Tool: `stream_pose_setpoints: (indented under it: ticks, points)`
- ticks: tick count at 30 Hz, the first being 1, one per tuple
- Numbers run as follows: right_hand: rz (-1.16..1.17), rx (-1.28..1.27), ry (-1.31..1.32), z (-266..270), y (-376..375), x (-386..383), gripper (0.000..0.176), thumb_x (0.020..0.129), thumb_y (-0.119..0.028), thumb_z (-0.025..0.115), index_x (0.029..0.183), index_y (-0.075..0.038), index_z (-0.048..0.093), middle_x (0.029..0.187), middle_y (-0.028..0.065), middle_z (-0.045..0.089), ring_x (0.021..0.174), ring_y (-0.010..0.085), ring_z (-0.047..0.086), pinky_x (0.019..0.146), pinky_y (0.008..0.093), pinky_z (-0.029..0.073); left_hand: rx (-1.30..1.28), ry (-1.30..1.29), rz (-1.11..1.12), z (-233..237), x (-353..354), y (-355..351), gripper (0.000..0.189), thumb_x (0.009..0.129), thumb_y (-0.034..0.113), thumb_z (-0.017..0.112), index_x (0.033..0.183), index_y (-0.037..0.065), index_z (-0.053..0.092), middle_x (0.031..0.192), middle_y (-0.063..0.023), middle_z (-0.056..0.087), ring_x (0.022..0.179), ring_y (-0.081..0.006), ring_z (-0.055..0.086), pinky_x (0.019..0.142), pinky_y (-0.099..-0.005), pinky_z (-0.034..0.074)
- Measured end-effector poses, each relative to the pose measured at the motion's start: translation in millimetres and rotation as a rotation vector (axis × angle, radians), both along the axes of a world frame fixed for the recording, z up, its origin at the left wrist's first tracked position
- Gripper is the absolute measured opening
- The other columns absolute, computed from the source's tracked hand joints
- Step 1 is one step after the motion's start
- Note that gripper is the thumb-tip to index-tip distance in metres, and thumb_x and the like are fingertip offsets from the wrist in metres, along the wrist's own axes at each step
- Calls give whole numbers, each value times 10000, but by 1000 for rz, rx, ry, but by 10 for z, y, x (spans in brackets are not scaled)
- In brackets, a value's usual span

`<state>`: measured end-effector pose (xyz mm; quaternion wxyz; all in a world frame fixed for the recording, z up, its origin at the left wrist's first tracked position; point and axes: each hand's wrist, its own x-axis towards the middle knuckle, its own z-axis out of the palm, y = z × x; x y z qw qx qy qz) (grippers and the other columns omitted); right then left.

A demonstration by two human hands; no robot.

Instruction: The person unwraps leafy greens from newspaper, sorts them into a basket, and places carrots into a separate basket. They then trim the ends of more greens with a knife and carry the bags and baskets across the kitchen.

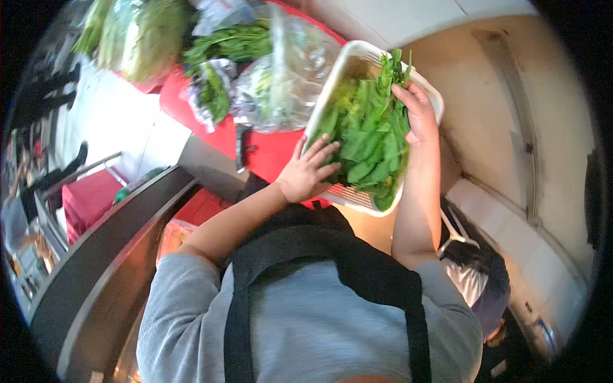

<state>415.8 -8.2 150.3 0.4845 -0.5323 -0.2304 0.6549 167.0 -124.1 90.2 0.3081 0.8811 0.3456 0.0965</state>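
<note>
A white plastic basket (438, 102) full of leafy greens (370, 137) is tilted in front of my body. My left hand (309, 168) lies at the basket's near left edge, fingers spread, the tips over the leaves. At the far right side, my right hand (418, 110) is closed on a bunch of greens (391, 73), thumb against the stems. Left of the basket, a knife with a black handle (241, 148) lies on the red table (271, 153). A clear plastic bag (281, 89) holding some greens touches the basket's left side.
More loose greens (233, 45) and a large bagged bundle of pale-stemmed vegetables (143, 41) sit at the far left. A dark metal-edged counter (115, 236) runs along my left. A beige wall panel (504, 96) stands at right. Another person (488, 287) is partly visible behind my right arm.
</note>
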Motion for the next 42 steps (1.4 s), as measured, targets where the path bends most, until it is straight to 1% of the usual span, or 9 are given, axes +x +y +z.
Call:
stream_pose_setpoints:
  ticks: [9, 12, 16, 20, 25, 27, 33, 37, 42]
  points:
    - [415, 511, -630, 212, 413, -2172, 351, 753, -177, 728, 1036, -12, 601, 987, 64, 644, 927, 163, 581, 854, 304, 447, -76, -162, 873, -204, -1633, 79, 655, 729, 217, 734, 1301, 80, 444, 1362, -170, 389, 1291, -362, 342, 1066, -485, 290]
    - [450, 474, -639, -154, 510, -2836, 342, 739, -192, 705, 1026, -35, 606, 997, 201, 645, 963, 361, 614, 838, 375, 476, -485, -591, 1196, -472, -2122, 337, 701, 827, 212, 672, 1407, 90, 297, 1443, -131, 309, 1347, -299, 284, 1072, -448, 266]
    - [744, 245, -802, -1062, 735, -3265, 515, 827, -283, 644, 1287, -110, 493, 1172, 221, 584, 1091, 361, 560, 937, 401, 434, -1031, -955, 1300, -784, -2519, 805, 667, 943, 483, 392, 1478, 191, 121, 1504, -123, 222, 1418, -285, 125, 1113, -499, 130]
    - [736, 209, -796, -1006, 932, -3130, 370, 883, -180, 555, 1247, -116, 534, 926, 103, 666, 598, 139, 546, 595, 295, 498, -1125, -1069, 1328, -785, -2492, 990, 583, 963, 418, 368, 1461, 177, 187, 1485, -126, 259, 1382, -281, 202, 1097, -485, 164]
    - [455, 507, -922, -337, 874, -3117, 140, 757, -188, 685, 805, -65, 640, 788, 133, 634, 762, 290, 623, 685, 392, 487, -706, -762, 1478, -759, -2336, 998, 490, 924, 378, 533, 1267, 31, 495, 1249, -132, 527, 1182, -223, 460, 1004, -367, 329]
    - [269, 625, -862, -455, 773, -3230, 149, 747, -132, 705, 854, -48, 641, 692, 83, 613, 644, 185, 607, 589, 307, 481, -646, -659, 1562, -944, -2396, 988, 295, 880, 259, 622, 963, -24, 624, 1055, -149, 629, 1057, -213, 552, 922, -323, 391]
    - [277, 597, -1058, -517, 333, -2449, 402, 713, -49, 635, 1109, -97, 586, 1207, 166, 529, 1154, 339, 487, 988, 399, 397, -156, -246, 1242, -880, -2311, 873, 456, 771, 16, 639, 1207, 128, 566, 1413, -195, 320, 1298, -358, 345, 1062, -418, 300]
    - [-29, 263, -1362, -544, -12, -1260, 374, 671, -11, 622, 1035, -87, 584, 1051, 152, 555, 1041, 345, 510, 897, 435, 424, 29, -208, 1045, -619, -1891, 796, 471, 732, 15, 664, 1182, 120, 579, 1366, -201, 360, 1273, -379, 365, 1051, -431, 313]
    - [330, -343, -1703, -1081, -469, -578, 645, 736, -200, 678, 1302, -138, 374, 1104, 196, 574, 1024, 340, 562, 824, 441, 476, 29, -258, 490, 18, -738, 696, 494, 709, 19, 653, 1179, 157, 587, 1362, -150, 392, 1275, -363, 369, 1047, -450, 321]
